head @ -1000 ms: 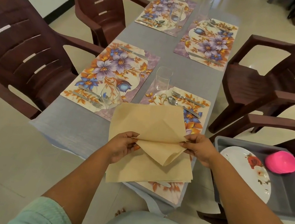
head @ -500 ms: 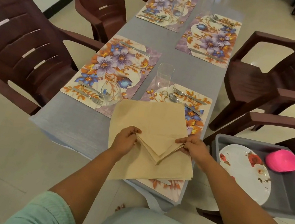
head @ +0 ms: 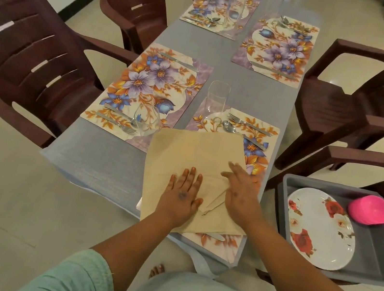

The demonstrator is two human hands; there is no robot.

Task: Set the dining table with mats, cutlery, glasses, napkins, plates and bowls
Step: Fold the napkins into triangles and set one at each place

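Pressing flat with fingers straight and slightly spread, left hand (head: 183,196) and right hand (head: 241,194) rest on beige napkin (head: 192,150) over near-right mat (head: 259,154).

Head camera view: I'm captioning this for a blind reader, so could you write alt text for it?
Both hands, left hand and right hand, press flat on a beige napkin lying over the nearest floral placemat on a grey table. Three more placemats carry cutlery and glasses; a grey tray at right holds a floral plate and pink bowl.
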